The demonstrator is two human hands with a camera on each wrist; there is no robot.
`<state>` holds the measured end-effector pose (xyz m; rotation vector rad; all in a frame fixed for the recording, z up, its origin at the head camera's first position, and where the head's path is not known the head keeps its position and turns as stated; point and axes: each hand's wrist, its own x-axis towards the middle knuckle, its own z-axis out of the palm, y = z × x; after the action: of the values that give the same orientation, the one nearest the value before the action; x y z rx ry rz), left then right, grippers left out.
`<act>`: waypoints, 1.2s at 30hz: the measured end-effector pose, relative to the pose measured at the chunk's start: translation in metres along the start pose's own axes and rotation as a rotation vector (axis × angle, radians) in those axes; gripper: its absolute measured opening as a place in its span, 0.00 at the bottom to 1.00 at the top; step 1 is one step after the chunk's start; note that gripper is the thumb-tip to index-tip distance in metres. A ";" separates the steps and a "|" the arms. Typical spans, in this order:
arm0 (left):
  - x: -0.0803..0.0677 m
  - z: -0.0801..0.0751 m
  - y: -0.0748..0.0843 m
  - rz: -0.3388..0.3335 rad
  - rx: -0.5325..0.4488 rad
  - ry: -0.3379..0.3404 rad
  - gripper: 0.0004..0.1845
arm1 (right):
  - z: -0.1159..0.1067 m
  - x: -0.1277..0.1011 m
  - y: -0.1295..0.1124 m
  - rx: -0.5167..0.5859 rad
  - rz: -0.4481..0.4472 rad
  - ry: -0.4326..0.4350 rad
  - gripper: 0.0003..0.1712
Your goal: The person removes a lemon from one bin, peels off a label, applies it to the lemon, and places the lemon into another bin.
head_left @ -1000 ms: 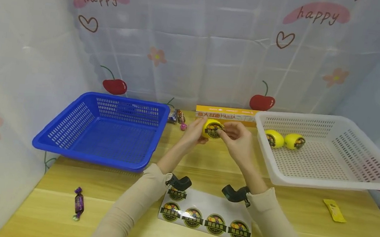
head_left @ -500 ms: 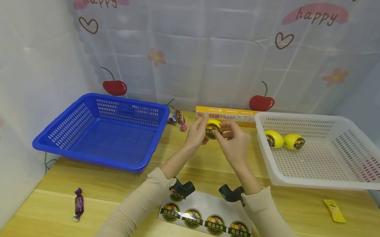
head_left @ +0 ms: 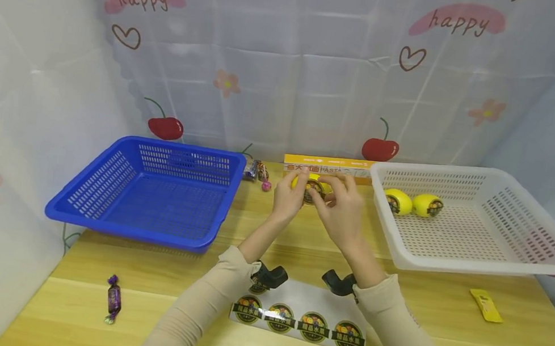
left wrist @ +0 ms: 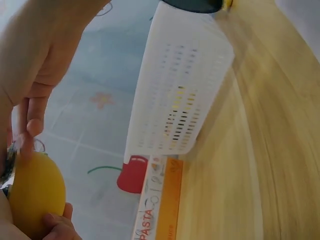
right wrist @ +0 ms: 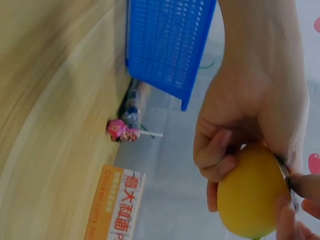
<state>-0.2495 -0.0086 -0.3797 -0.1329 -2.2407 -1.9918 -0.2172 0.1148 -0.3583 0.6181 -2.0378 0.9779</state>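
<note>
A yellow lemon is held up between both hands over the back of the table. My left hand grips it, with fingers wrapped behind and the thumb side at its left end. On the near face of the lemon sits a round dark fruit sticker, partly covered by fingers. My right hand has its thumb on the sticker and its forefinger at the edge, pinching there; its other fingers are loosely curled. In the left wrist view the lemon shows its bare side, with the sticker's dark edge at the far left.
A blue basket stands left. The white basket at right holds two stickered lemons. A sticker sheet lies in front, a pasta box behind. Wrapped sweets lie around: purple, yellow, and a pink lollipop.
The left hand has shifted slightly right and turned the lemon, so its fingers cover more of it. The right thumb has moved left across the sticker. Baskets and sheet stay put.
</note>
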 end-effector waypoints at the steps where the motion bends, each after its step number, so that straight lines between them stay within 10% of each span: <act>1: 0.000 0.000 0.000 -0.003 -0.005 0.004 0.28 | 0.000 0.000 0.000 -0.020 0.004 -0.003 0.18; 10: -0.008 0.003 0.006 -0.043 -0.046 0.055 0.28 | 0.005 -0.012 0.006 -0.154 0.216 -0.203 0.31; 18: -0.018 0.008 0.006 0.096 0.073 0.071 0.36 | 0.018 -0.016 0.010 -0.088 0.309 -0.171 0.47; 36: -0.021 0.024 0.001 0.120 0.033 0.276 0.21 | 0.027 -0.023 0.016 0.035 0.285 -0.040 0.32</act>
<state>-0.2294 0.0161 -0.3852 0.0109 -2.0413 -1.7889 -0.2265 0.1046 -0.3943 0.3726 -2.1885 1.1749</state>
